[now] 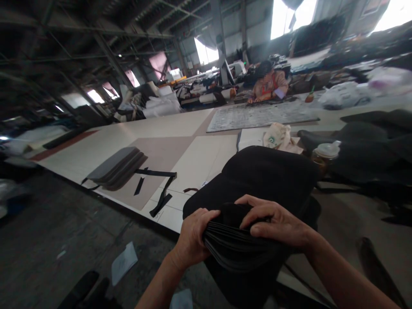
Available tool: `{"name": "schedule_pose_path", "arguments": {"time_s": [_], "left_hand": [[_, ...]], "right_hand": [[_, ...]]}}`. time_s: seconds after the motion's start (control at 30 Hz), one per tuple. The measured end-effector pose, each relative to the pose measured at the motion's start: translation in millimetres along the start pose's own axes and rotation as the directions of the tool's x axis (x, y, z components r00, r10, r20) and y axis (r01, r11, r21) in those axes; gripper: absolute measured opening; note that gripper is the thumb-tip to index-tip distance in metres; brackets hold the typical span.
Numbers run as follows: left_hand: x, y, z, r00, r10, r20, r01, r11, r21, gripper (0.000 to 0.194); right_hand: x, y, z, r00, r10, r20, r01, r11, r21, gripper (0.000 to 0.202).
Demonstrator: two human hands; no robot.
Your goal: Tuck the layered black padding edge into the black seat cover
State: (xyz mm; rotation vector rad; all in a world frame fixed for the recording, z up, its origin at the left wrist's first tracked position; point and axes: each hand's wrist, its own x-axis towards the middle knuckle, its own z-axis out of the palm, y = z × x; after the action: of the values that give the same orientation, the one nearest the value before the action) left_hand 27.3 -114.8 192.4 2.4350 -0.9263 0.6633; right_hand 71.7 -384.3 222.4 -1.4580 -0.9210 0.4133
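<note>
A stack of black fabric sheets [238, 244] lies bent at the table's near edge, its layered edges fanned toward me. My left hand [198, 234] is closed around the left side of these edges, thumb on top. My right hand [273, 221] has its fingers curled over the upper layers, thumb and fingertips pressed on the black material. Behind both hands spreads a larger black piece [270, 169] with rounded corners, lying over the table. What the right fingertips pinch, beyond the top layers, is partly hidden.
A stack of grey rounded pads [117, 165] lies left, beside black straps [164, 193]. A lidded jar [326, 152] and a cloth bag [277, 135] stand right. Across the long table [154, 124], a person [268, 83] leans over a grey sheet [257, 116]. Paper [124, 262] lies on the floor.
</note>
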Motion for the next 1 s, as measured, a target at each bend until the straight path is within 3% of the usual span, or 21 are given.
{"name": "schedule_pose_path", "arguments": {"time_s": [0.17, 0.37, 0.53, 0.67, 0.77, 0.87, 1.0], "left_hand": [[-0.6, -1.7, 1.5, 1.000, -0.009, 0.010, 0.009, 1.000, -0.003, 0.053], [-3.6, -1.1, 1.9, 1.000, 0.006, -0.006, -0.006, 0.999, 0.046, 0.055], [-5.2, -0.7, 1.8, 1.000, 0.013, -0.002, -0.013, 0.996, 0.089, 0.055], [-6.5, -3.0, 4.4, 0.999, 0.028, -0.037, -0.024, 0.994, 0.102, 0.067], [-5.5, -3.4, 5.6, 0.992, 0.073, -0.099, -0.063, 0.994, 0.093, 0.073], [-2.7, -0.8, 4.0, 0.994, 0.094, -0.064, -0.092, 0.995, 0.033, 0.063], [-1.6, 2.7, 0.9, 0.999, 0.035, 0.003, -0.035, 0.999, 0.002, 0.049]], "right_hand": [[-2.0, 5.8, 2.2, 1.000, 0.022, -0.019, -0.023, 0.998, -0.053, 0.016], [1.5, 6.1, 5.6, 0.994, -0.067, -0.086, 0.040, 0.959, -0.279, 0.011], [1.8, 2.6, 8.8, 0.985, -0.093, -0.143, 0.042, 0.945, -0.325, 0.014], [0.7, 6.4, 11.6, 0.973, -0.128, -0.191, 0.048, 0.925, -0.376, 0.016], [2.5, 12.5, 12.9, 0.947, -0.181, -0.264, 0.048, 0.895, -0.443, 0.015], [4.4, 18.5, 13.6, 0.921, -0.236, -0.309, 0.053, 0.864, -0.501, 0.007], [0.9, 20.4, 17.0, 0.836, -0.429, -0.342, 0.103, 0.735, -0.670, 0.029]]}}
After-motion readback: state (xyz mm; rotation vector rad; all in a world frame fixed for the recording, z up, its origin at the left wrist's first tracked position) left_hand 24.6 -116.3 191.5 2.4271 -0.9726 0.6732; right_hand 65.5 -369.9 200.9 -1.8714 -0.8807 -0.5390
